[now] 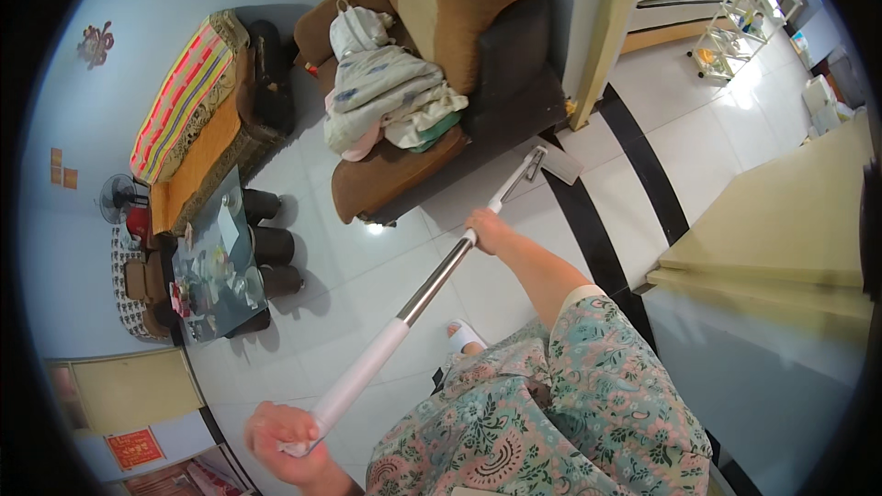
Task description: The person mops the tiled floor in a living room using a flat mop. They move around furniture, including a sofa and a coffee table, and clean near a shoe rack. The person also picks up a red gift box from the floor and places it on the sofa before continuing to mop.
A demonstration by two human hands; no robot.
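Note:
A flat mop (366, 363) with a white and silver pole slants from the lower left up toward the doorway. My left hand (287, 441) is closed around the top end of its white handle. Further along, my right hand (491, 231) grips the lower part of the pole, my arm stretched out. The rectangular mop head (560, 164) lies on the tiled floor, beside the brown sofa's corner and at the edge of a black floor stripe (581, 211).
A brown sofa (501, 9) with piled bedding (381, 96) stands ahead. At left are a glass table (243, 308), dark stools (274, 246), an orange-seated sofa (207, 161) and a fan (118, 197). Beyond the doorway post (611, 32) stands a white wheeled cart (730, 46); a yellowish cabinet (772, 220) is at right.

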